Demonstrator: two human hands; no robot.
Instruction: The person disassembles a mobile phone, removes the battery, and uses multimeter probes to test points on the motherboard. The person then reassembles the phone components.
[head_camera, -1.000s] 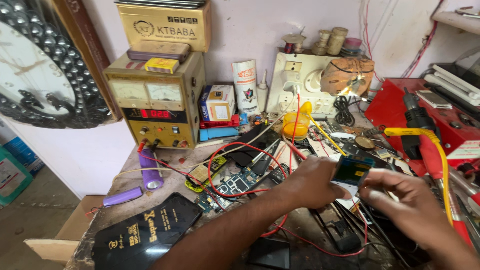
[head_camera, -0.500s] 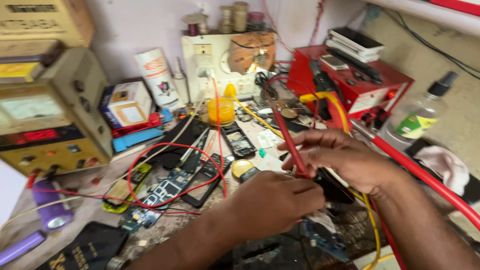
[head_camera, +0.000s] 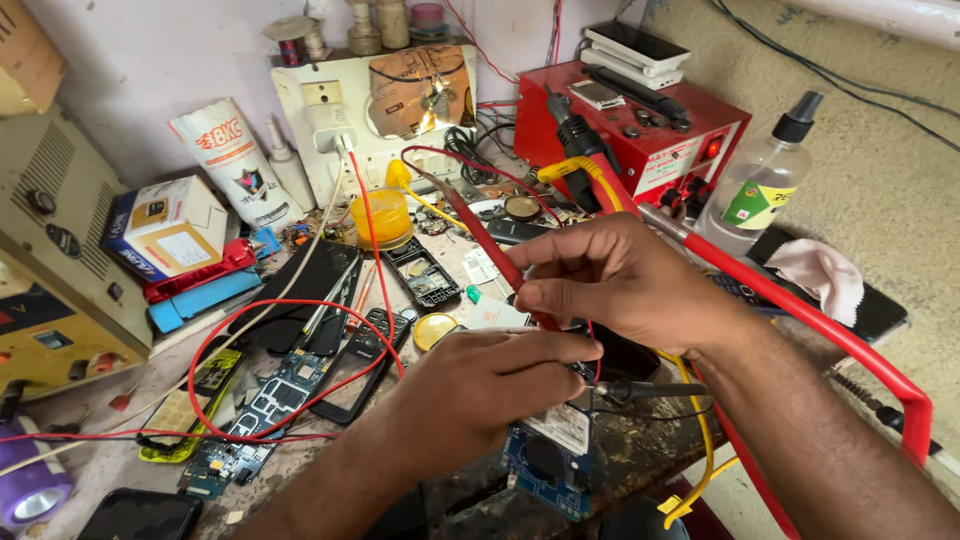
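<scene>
The right hand (head_camera: 620, 280) fingers now pinch the red probe (head_camera: 480, 235), lowered to the blue circuit board (head_camera: 548, 455), which the left hand (head_camera: 490, 385) fingers clamp at the tabletop (head_camera: 640, 455) front edge; measuring looks begun.

Bright, even daylight fills the cluttered workbench, casting only soft shadows beneath the two hands. A warm glare flares on the crumpled reflective foil sheet (head_camera: 418, 92) against the white wall. Focus stays sharp at centre, while the wide lens bends and stretches the frame's edges.
</scene>
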